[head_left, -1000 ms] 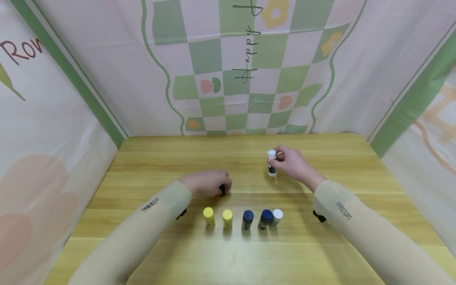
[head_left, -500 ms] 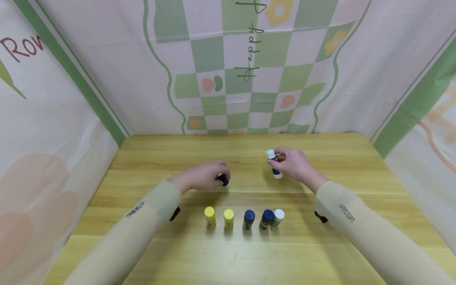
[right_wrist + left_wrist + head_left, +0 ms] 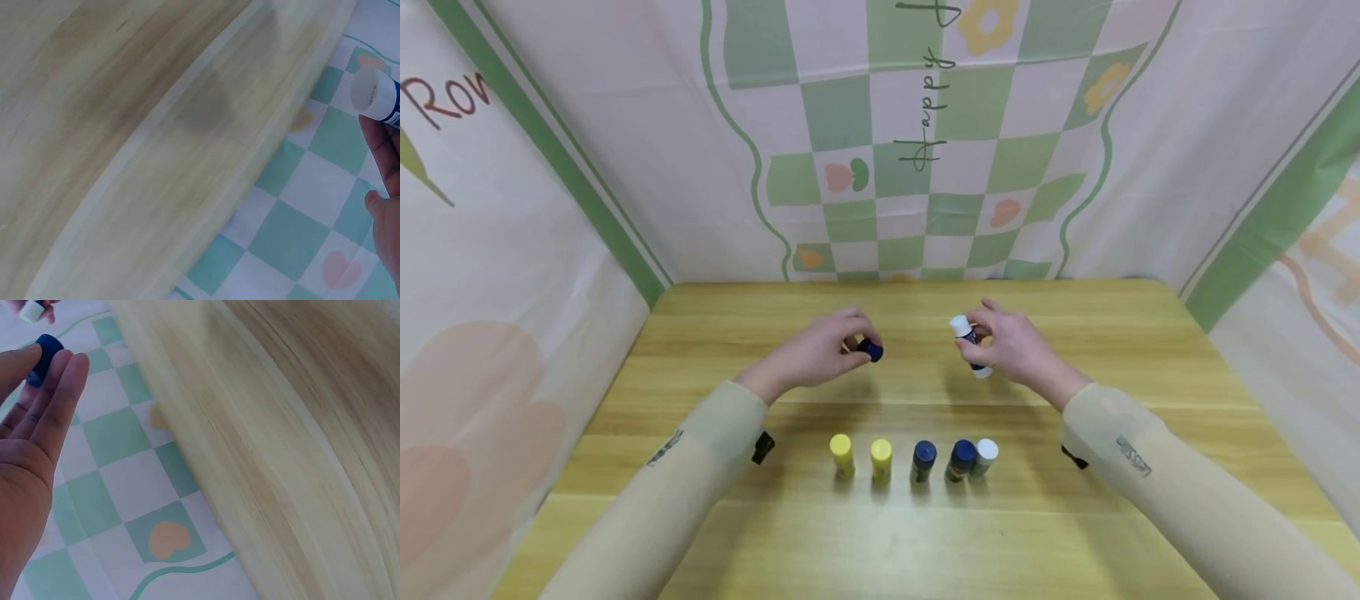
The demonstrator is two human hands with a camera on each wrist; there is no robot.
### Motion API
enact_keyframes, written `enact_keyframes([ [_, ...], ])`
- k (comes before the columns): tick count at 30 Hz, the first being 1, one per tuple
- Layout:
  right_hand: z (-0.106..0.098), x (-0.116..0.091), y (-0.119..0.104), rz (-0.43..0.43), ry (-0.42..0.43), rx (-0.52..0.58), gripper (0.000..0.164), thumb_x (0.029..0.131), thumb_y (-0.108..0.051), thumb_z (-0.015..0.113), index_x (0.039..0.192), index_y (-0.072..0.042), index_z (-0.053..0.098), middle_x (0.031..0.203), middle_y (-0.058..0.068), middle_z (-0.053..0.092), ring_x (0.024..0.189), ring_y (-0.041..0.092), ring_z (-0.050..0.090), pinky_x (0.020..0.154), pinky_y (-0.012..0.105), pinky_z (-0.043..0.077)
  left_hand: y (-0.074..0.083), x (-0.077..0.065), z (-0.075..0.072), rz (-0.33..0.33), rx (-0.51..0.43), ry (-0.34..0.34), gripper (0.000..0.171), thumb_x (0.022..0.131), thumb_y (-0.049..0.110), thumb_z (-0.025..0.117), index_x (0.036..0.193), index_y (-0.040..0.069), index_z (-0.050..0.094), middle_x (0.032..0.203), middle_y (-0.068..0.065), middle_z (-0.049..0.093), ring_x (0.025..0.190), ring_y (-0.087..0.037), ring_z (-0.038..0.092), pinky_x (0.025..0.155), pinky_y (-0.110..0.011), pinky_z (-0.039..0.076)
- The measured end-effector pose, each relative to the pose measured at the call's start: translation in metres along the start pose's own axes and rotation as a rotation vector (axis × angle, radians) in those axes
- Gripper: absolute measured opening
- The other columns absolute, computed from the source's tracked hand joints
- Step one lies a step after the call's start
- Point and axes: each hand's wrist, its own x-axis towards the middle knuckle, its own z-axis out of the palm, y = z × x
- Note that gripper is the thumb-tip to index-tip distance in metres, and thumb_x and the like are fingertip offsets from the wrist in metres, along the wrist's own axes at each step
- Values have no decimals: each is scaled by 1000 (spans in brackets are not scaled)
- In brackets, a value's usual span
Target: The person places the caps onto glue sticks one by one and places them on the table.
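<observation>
My left hand (image 3: 823, 346), raised over the back half of the table, pinches a short dark blue cap (image 3: 871, 349) between thumb and fingertips. In the left wrist view the cap (image 3: 44, 360) shows as a small plain cylinder. To its right, my right hand (image 3: 1011, 346) grips a glue stick (image 3: 961, 327) with white ends and a dark blue label, tilted, its white top leaning left. Only one white end of this glue stick (image 3: 370, 94) and a bit of label enter the right wrist view. A gap separates the two hands.
Nearer the front stand two yellow glue sticks (image 3: 842, 454) (image 3: 881, 460), two dark blue-topped ones (image 3: 923, 460) (image 3: 961, 460), and a white-topped one (image 3: 985, 457) close against the right blue one. A printed cloth (image 3: 917, 208) hangs behind the wooden table (image 3: 895, 542).
My left hand has lifted from low on the table and moved back with the cap. The right hand has tilted its glue stick leftward from upright. The standing sticks stay put.
</observation>
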Motion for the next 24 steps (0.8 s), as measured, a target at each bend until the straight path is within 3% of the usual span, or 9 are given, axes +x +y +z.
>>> enact_keyframes([
  [7,-2,-1,-8,-99,39,-34,22,92,-14,70,109,0,68,100,21,76,135,57,43,114,68,30,2,0,-2,29,-80,97,20,96,1,70,116,6,69,118,-8,61,96,-20,70,82,-23,59],
  [13,-3,-2,-12,-196,90,-56,18,90,-9,70,105,2,68,94,19,77,124,53,57,110,65,38,8,-2,-4,25,-115,140,19,95,2,71,114,7,70,115,-8,61,95,-20,69,81,-23,59],
  [21,-5,-5,-16,-214,97,-93,20,90,-11,69,105,1,67,93,19,76,128,57,51,102,67,45,17,-3,-4,18,-141,187,20,95,2,72,115,7,70,116,-8,61,95,-20,69,80,-24,60],
  [24,-5,-7,-17,-225,100,-75,20,91,-12,68,106,0,66,97,17,74,112,50,65,90,60,56,19,-3,-4,18,-145,201,20,95,2,72,115,6,69,116,-8,61,95,-21,69,80,-24,60],
])
